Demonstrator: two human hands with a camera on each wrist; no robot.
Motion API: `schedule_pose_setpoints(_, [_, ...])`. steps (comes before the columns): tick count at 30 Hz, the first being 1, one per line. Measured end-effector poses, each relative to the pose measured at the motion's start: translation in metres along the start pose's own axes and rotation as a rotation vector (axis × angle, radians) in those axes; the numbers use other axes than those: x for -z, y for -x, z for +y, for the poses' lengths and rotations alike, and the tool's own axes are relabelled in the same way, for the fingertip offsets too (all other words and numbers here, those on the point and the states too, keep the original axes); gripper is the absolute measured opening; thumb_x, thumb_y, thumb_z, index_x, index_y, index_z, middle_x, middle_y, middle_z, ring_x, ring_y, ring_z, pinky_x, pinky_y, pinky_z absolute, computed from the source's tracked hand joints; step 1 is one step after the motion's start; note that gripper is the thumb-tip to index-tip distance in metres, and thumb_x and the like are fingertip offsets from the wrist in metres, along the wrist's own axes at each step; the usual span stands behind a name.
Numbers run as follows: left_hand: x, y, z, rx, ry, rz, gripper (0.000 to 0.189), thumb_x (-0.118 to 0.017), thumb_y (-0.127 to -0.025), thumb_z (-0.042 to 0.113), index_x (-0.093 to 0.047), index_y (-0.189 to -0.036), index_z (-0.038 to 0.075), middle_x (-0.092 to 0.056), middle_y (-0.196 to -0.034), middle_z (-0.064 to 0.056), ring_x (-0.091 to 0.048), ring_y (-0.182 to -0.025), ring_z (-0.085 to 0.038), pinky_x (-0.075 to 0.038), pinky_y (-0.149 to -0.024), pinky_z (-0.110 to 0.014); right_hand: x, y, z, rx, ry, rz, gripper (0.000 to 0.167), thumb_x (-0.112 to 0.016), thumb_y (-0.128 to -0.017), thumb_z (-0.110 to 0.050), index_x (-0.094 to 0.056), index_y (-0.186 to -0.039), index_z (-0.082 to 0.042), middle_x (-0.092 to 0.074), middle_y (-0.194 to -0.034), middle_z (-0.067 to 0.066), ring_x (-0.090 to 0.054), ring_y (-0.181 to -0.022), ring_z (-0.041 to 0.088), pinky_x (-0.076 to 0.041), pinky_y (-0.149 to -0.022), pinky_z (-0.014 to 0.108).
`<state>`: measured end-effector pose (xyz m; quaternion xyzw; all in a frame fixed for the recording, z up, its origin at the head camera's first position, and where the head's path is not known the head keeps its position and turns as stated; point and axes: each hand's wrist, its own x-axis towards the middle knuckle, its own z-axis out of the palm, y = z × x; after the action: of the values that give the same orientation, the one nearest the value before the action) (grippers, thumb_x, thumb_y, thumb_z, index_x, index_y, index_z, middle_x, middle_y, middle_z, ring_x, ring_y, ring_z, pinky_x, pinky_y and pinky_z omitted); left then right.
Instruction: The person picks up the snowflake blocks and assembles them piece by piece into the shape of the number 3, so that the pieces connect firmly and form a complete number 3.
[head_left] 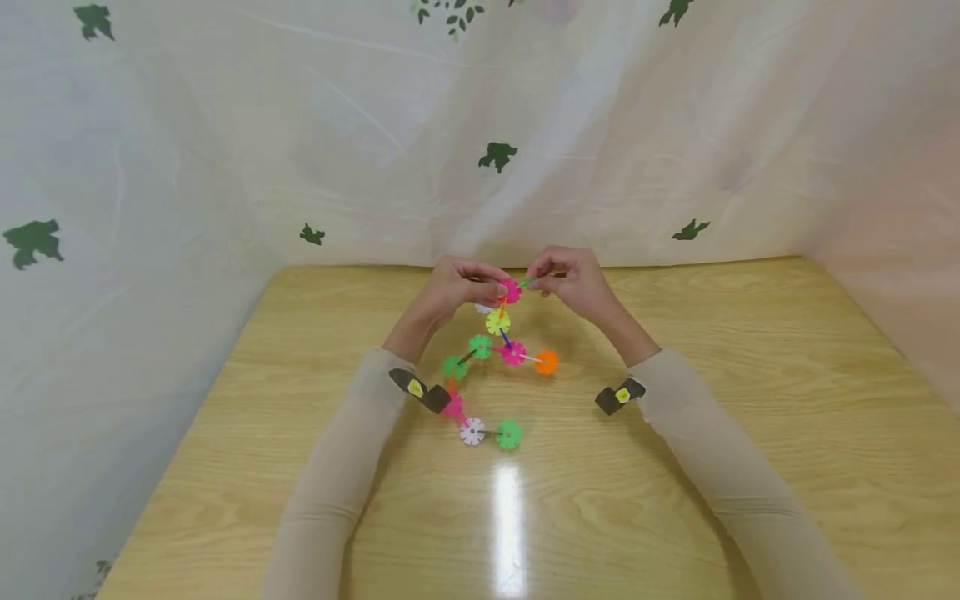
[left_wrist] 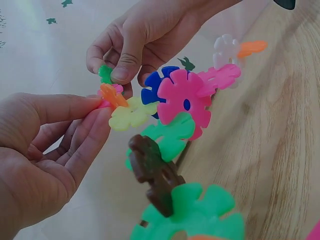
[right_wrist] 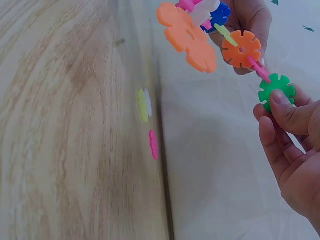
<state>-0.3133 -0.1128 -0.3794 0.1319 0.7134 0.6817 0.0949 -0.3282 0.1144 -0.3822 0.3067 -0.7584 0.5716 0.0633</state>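
Note:
My left hand (head_left: 467, 285) pinches a pink notched plastic disc (head_left: 513, 290) at the top end of a chain of interlocking flower-shaped discs. Between the thumb and fingers of my right hand (head_left: 576, 281) is a green disc (right_wrist: 269, 91), its edge meeting the pink one. From there the chain runs down through an orange disc (right_wrist: 242, 48), a yellow disc (head_left: 498, 322), a blue disc (left_wrist: 151, 95) and another pink disc (left_wrist: 182, 97). A side branch ends in an orange disc (head_left: 547, 362). Further along come green discs and a brown disc (left_wrist: 152, 172).
The chain's lower end has a white disc (head_left: 472, 432) and a green disc (head_left: 508, 435) towards the front. Loose yellow (right_wrist: 142, 105), white (right_wrist: 148, 102) and pink (right_wrist: 154, 144) discs lie near the far edge of the wooden table (head_left: 675, 517). A patterned cloth (head_left: 360, 150) hangs behind.

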Motion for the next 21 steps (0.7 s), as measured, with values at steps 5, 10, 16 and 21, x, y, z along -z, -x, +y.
schedule_pose_setpoints(5, [-0.002, 0.000, 0.000, -0.003, 0.010, 0.008, 0.020, -0.072, -0.090, -0.002, -0.072, -0.107, -0.012, -0.077, -0.078, -0.001, -0.074, -0.069, -0.016, -0.065, -0.078, -0.040, -0.001, 0.002, -0.003, -0.006, -0.005, 0.016, 0.005, -0.072, -0.087, 0.011, -0.072, -0.085, 0.006, -0.068, -0.080, 0.006, -0.063, -0.063, 0.027, -0.058, -0.059, 0.031])
schedule_pose_setpoints(10, [-0.002, 0.000, -0.001, 0.009, 0.011, 0.016, 0.018, -0.072, -0.090, -0.003, -0.072, -0.106, -0.012, -0.076, -0.076, -0.001, -0.073, -0.066, -0.016, -0.065, -0.073, -0.034, -0.005, 0.002, -0.002, -0.041, -0.014, 0.001, 0.007, -0.071, -0.087, 0.012, -0.072, -0.085, 0.006, -0.067, -0.080, 0.008, -0.060, -0.063, 0.011, -0.057, -0.057, 0.028])
schedule_pose_setpoints(16, [0.001, 0.001, 0.001, 0.019, -0.034, -0.005, 0.021, -0.073, -0.090, -0.002, -0.073, -0.109, -0.010, -0.076, -0.079, -0.002, -0.074, -0.069, -0.016, -0.063, -0.084, -0.046, -0.004, 0.000, -0.001, -0.030, 0.001, -0.033, 0.005, -0.072, -0.087, 0.011, -0.072, -0.086, 0.006, -0.068, -0.084, 0.016, -0.063, -0.068, 0.016, -0.059, -0.060, 0.034])
schedule_pose_setpoints(21, [0.008, 0.001, 0.000, 0.048, -0.077, -0.042, 0.021, -0.071, -0.089, -0.003, -0.073, -0.109, -0.008, -0.075, -0.082, -0.003, -0.072, -0.071, -0.016, -0.061, -0.090, -0.052, -0.006, -0.001, 0.004, -0.039, 0.038, -0.091, 0.005, -0.073, -0.087, 0.009, -0.071, -0.091, 0.008, -0.070, -0.090, 0.020, -0.064, -0.076, 0.013, -0.060, -0.066, 0.036])
